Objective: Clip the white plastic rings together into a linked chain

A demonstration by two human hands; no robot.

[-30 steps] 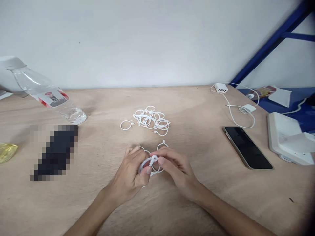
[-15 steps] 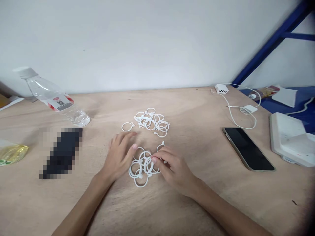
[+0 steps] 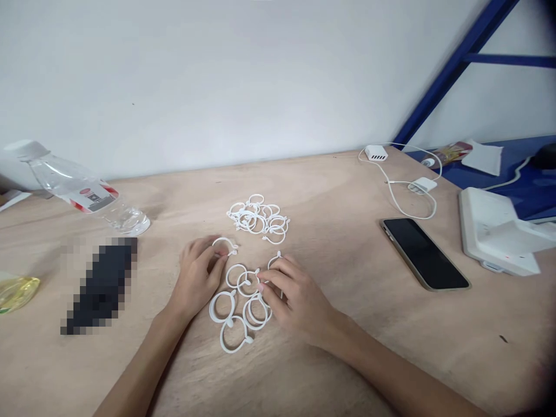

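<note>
My left hand (image 3: 202, 269) pinches a white plastic ring (image 3: 222, 238) between thumb and fingers, its small knobbed closure pointing right. Just right of it lies a near group of thin white rings (image 3: 222, 307), some overlapping. My right hand (image 3: 299, 298) is over this group's right side, thumb and forefinger drawn together at the knob of one ring (image 3: 248, 284). Its palm and fingers partly cover other rings. Farther back, a tangled pile of similar white rings (image 3: 256, 220) rests on the wooden table (image 3: 330, 202).
On the left are a tilted-looking clear bottle (image 3: 93, 197), a pixelated dark object (image 3: 102, 284) and a yellow-tinted clear item (image 3: 17, 292). A phone (image 3: 423, 252), white cable and chargers (image 3: 376, 153), and a white device (image 3: 495, 231) occupy the right. A wall (image 3: 260, 87) closes the back.
My left hand has closed on the ring that lay alone and drawn it nearer. The near rings are more spread out around my right hand. The view has shifted slightly.
</note>
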